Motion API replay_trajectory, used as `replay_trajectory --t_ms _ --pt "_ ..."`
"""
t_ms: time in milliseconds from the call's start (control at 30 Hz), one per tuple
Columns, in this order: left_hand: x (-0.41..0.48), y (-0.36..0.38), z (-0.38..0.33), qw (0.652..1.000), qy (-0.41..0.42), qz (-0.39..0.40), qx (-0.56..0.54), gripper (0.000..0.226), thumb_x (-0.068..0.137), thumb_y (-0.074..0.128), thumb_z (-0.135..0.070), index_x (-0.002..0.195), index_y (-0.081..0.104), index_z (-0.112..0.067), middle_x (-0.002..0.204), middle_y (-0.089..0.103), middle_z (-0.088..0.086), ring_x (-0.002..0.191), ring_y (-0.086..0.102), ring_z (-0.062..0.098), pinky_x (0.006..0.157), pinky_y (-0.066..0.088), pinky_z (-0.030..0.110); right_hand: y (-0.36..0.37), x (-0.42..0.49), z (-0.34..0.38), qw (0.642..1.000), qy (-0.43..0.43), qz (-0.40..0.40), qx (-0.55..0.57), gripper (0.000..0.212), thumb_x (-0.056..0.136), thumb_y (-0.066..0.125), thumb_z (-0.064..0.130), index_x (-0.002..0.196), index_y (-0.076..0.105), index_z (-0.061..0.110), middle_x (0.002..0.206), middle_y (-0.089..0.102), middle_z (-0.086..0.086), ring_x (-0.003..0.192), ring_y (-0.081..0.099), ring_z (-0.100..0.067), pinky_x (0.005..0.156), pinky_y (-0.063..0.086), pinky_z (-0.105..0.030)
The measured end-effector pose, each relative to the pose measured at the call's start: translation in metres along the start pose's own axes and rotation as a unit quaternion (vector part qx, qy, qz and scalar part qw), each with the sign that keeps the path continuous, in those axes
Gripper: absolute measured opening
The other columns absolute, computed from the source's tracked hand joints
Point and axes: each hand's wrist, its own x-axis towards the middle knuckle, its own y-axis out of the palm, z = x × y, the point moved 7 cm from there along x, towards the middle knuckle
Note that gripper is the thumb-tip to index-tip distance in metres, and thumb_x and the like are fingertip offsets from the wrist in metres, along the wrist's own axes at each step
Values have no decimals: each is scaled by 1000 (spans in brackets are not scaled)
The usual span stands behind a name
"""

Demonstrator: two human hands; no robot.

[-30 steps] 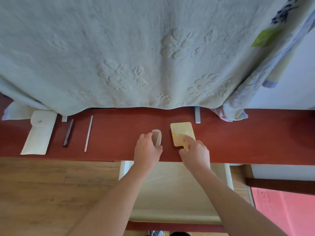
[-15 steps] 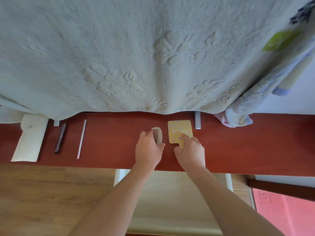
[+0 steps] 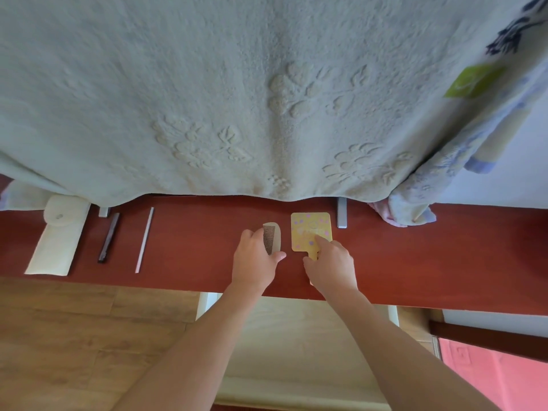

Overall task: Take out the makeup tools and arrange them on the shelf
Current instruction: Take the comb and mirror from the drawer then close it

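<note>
Setting down: left hand (image 3: 255,259) grips comb (image 3: 272,237) on shelf (image 3: 444,256); right hand (image 3: 329,262) holds yellow hand mirror (image 3: 310,229) just beside. Dark stick (image 3: 109,237), white stick (image 3: 144,240), pouch (image 3: 57,235) already laid out. Likely near done; releasing remains.

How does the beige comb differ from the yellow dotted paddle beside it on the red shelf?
The small beige half-oval comb is plain and rounded, with teeth on its left edge; the yellow square paddle with lilac dots is patterned, wider and handled. The left hand pinches the comb's near end; the right hand holds the paddle's handle, forefinger on its face. Both lie flat on the red shelf.
</note>
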Motion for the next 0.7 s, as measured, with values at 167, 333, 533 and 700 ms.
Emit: replay_trajectory --t_ms 167,333,533,700 --pt "-13 -13 6 1000 4 -16 -8 73 77 79 -44 136 53 -11 115 54 3 105 60 23 87 51 36 -10 -14 -6 999 -11 -29 13 49 89 62 29 135 52 19 109 60 -2 97 60 -20 83 49 -30" --pt "-48 -26 12 997 56 -50 30 70 79 77 -47 136 54 -13 121 56 2 113 54 23 86 47 36 -10 -50 -7 997 -53 -41 -39 46 88 61 33 131 54 20 118 56 1 108 53 -20 86 49 -34" --pt "-110 -30 35 985 149 -52 76 67 82 76 -40 136 56 -6 145 50 12 136 43 30 111 34 41 -3 -116 -19 985 -113 -54 -123 48 91 56 33 134 51 14 136 50 -3 125 43 -25 105 38 -36" --pt "-161 -25 66 980 166 5 108 67 94 57 -49 149 39 -16 159 31 3 147 27 22 118 23 37 12 -169 -40 984 -105 -34 -141 52 93 51 38 140 43 16 141 45 -2 129 39 -24 107 36 -35"
